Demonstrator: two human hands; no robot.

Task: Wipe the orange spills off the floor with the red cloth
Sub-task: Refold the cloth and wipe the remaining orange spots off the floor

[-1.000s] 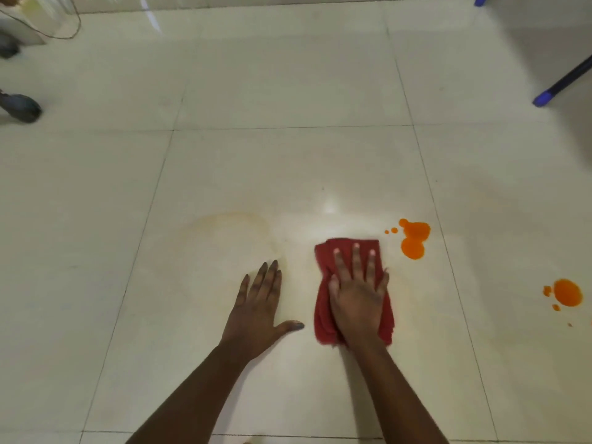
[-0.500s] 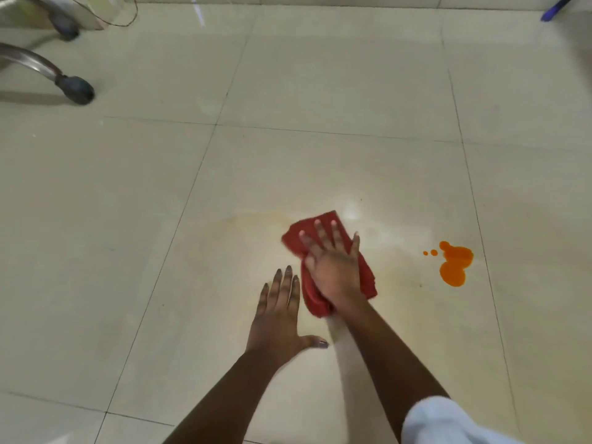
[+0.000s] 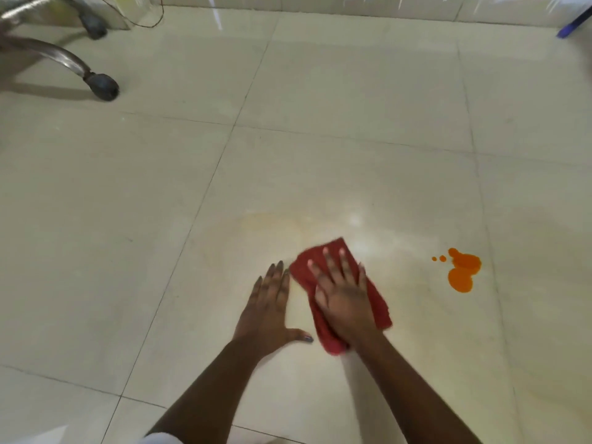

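Nearest me, two bare forearms reach forward onto the tiled floor [image 3: 320, 155].

Left grip [image 3: 267, 315]: flat on the tile, fingers straight and together, thumb out toward the right grip. It holds nothing.

Right grip [image 3: 346, 302]: just right of the left one, fingers straight and spread, palm pressed flat on the red cloth [image 3: 378, 310], not curled round it. The cloth lies bunched under the palm and shows on both sides of this grip and past its fingertips. Its left corner sits just beside the left grip's fingertips; I cannot tell whether they touch.

Right of the right grip, apart from the cloth: orange spill [image 3: 463, 272], joined blobs with small drops on the near side.

Just beyond both grips I note a faint yellowish smear [image 3: 272, 217] on the tile.

Far beyond the left grip: metal chair leg [image 3: 61, 56] ending in a dark caster [image 3: 102, 86].
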